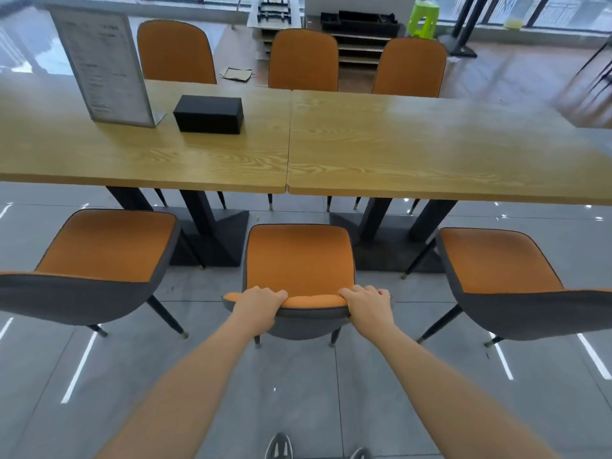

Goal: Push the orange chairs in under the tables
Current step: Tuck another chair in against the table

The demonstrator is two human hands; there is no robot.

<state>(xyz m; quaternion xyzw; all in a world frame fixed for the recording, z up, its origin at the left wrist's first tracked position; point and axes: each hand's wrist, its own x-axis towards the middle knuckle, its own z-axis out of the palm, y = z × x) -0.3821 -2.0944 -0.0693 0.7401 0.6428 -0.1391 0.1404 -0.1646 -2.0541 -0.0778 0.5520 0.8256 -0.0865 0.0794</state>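
Observation:
Three orange chairs with grey backs stand on my side of two wooden tables, left table (99, 160) and right table (447, 160), pushed together. The middle chair (299, 256) is right in front of me, its seat clear of the table edge. My left hand (256, 308) grips the left part of its backrest top, and my right hand (367, 306) grips the right part. The left chair (106, 246) and the right chair (496, 260) stand away from the tables, angled outward. Three more orange chairs (303, 59) sit at the far side.
On the left table stand a menu holder (106, 64) and a black box (208, 114). Black table pedestals (212, 233) rise from the grey tiled floor under the tables. A green stool (422, 18) and stacked trays are at the back.

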